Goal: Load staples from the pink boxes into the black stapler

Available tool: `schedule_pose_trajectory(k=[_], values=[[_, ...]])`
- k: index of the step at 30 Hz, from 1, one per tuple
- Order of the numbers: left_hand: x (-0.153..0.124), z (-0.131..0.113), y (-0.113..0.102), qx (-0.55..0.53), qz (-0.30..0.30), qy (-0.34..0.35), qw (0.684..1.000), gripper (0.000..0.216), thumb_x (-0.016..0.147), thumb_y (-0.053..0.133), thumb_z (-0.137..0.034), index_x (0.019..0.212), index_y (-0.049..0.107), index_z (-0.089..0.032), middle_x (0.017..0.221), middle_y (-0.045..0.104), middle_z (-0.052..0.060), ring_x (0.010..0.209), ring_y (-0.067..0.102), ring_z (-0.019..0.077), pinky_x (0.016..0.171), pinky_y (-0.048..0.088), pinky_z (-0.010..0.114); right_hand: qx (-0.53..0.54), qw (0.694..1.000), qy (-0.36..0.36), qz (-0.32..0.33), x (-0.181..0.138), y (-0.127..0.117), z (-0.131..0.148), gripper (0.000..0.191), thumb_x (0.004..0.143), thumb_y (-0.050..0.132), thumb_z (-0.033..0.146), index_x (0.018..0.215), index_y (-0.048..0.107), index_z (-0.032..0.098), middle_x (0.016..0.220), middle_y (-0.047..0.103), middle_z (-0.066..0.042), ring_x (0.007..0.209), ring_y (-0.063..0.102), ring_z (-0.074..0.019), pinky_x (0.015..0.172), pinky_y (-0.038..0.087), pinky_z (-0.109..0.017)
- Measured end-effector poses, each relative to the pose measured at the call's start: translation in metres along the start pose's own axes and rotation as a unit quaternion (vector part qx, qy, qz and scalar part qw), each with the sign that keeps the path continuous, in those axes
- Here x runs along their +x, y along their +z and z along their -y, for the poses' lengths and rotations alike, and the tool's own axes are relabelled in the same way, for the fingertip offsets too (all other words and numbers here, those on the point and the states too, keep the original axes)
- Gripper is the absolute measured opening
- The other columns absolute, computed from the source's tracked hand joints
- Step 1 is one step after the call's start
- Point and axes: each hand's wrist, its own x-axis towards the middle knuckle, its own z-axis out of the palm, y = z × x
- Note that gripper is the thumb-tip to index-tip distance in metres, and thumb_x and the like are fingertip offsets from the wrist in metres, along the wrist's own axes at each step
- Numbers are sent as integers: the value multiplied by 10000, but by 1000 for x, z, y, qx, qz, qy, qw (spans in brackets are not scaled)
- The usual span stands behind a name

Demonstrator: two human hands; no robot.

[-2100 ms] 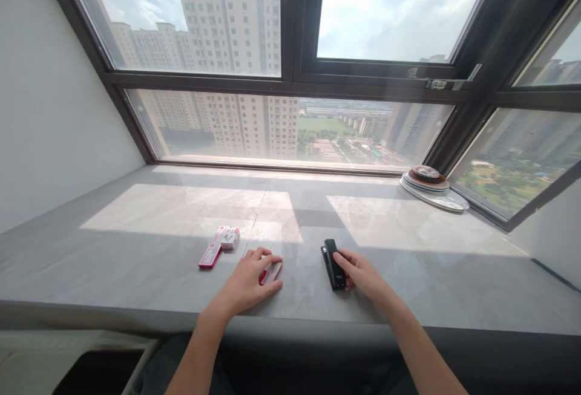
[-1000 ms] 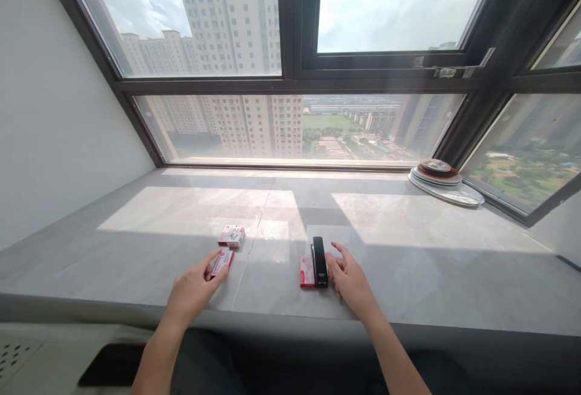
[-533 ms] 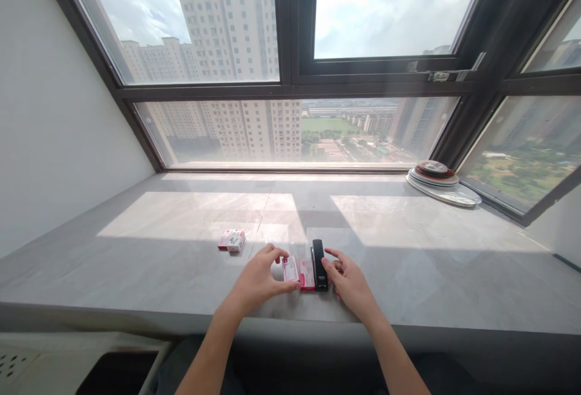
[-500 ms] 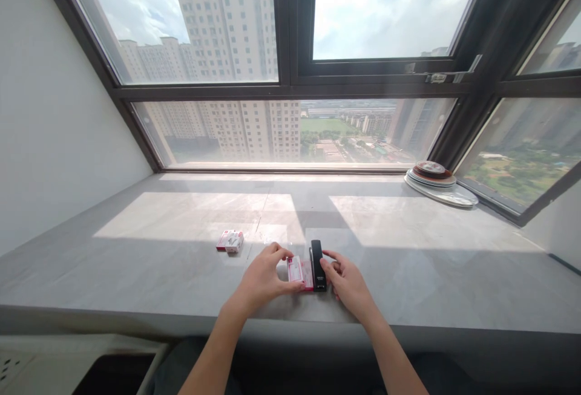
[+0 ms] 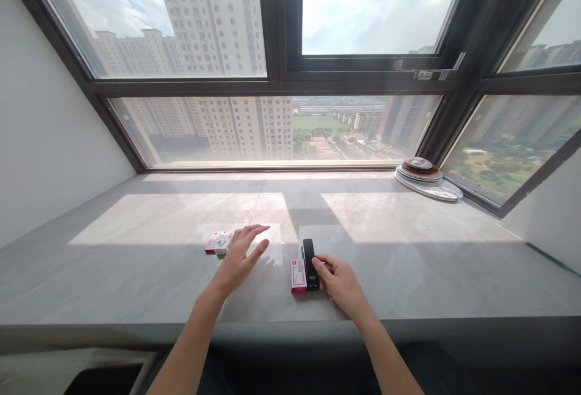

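A black stapler (image 5: 310, 265) lies lengthwise near the front of the grey ledge. My right hand (image 5: 340, 283) grips it from its right side, thumb on top and the other fingers partly hidden. Against the stapler's left side is a small pink-and-white box (image 5: 298, 275), which no hand touches. My left hand (image 5: 238, 262) is empty, fingers stretched and thumb apart, over the ledge to the left. Just beyond it lie small red-and-white boxes (image 5: 218, 242), close together and partly covered by the fingers; the top one carries a grey picture.
A stack of plates (image 5: 424, 178) stands in the far right corner by the window frame. The grey ledge (image 5: 149, 286) runs along the window, with its front edge close to my forearms. Pale, faint rectangles, perhaps thin sheets, show on its surface near the middle.
My left hand has let go of the pink-and-white box and moved left and away from me, toward the other boxes. My right hand keeps the stapler. The view has shifted slightly.
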Motion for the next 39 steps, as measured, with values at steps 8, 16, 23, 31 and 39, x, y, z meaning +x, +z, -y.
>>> schedule_pose_trajectory(k=[8,16,23,31,39], values=[[-29,155,-70,161,47,-147,975,581,881,500,-540,1388,564,-263,1524,479,44,1412,376,319,1165,312,441,-10,1000,0,-8,1,2,-1,594,937,497,671,1229,673,185,593,585,22,421,444,-114,366,360,-222],[-88,77,-63,63,16,-156,986,592,749,730,-613,1206,610,-257,1191,673,55,1114,629,289,945,519,391,-48,999,-6,-13,0,6,0,623,953,464,676,1272,675,184,592,596,10,425,457,-122,402,350,-232],[-34,-40,16,-107,65,-9,992,554,772,782,-429,1268,586,-278,1231,652,67,1139,616,264,981,502,397,-67,997,-25,-25,-3,5,6,599,968,441,662,1210,704,183,579,603,2,457,487,-136,450,342,-237],[-25,-55,50,-150,114,-8,982,709,718,845,-428,1352,546,-319,1288,616,54,1205,572,283,1030,468,410,-94,993,-58,-43,-6,6,13,584,988,417,642,1147,728,173,570,593,0,559,562,-169,546,382,-258],[-22,42,-9,58,-185,-244,950,562,888,530,-673,1223,612,-230,937,622,55,903,612,258,745,476,350,-138,989,-28,-42,-25,1,23,810,886,590,678,1499,481,161,645,539,44,649,575,-170,659,445,-275]])
